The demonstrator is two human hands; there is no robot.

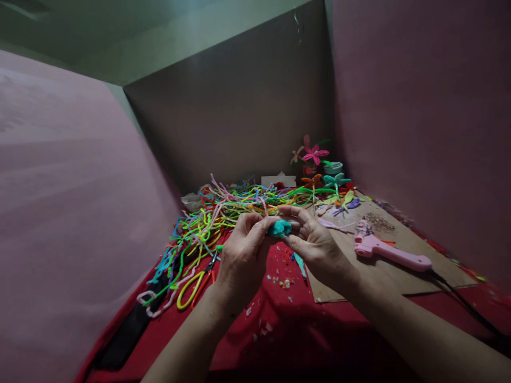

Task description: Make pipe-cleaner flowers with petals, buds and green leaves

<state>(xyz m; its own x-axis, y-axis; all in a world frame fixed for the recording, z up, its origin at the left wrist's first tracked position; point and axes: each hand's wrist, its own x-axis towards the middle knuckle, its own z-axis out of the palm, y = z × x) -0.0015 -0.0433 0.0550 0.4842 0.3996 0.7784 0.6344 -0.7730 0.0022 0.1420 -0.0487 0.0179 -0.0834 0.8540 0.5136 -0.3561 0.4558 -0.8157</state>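
Note:
Between my two hands is a small teal fuzzy piece (280, 229), which looks like bent pipe cleaner. My left hand (244, 250) pinches its left end between thumb and fingers. On the other side, my right hand (315, 242) has thumb and fingertips closed on the right end, its index finger reaching over the top. The fingers cover part of the piece. Below my right hand, another teal piece (299, 265) lies on the red cloth (287, 324). Scissors (191, 290) with yellow and orange handles rest left of my left hand, their blades partly under green pipe cleaners.
A tangled heap of colourful pipe cleaners (215, 213) spreads behind and left. On the right, a pink glue gun (393, 254) with a black cord lies on a cardboard sheet (339, 282). Fuzzy flowers (315, 154) stand at the back. A black strip (128, 332) lies front left.

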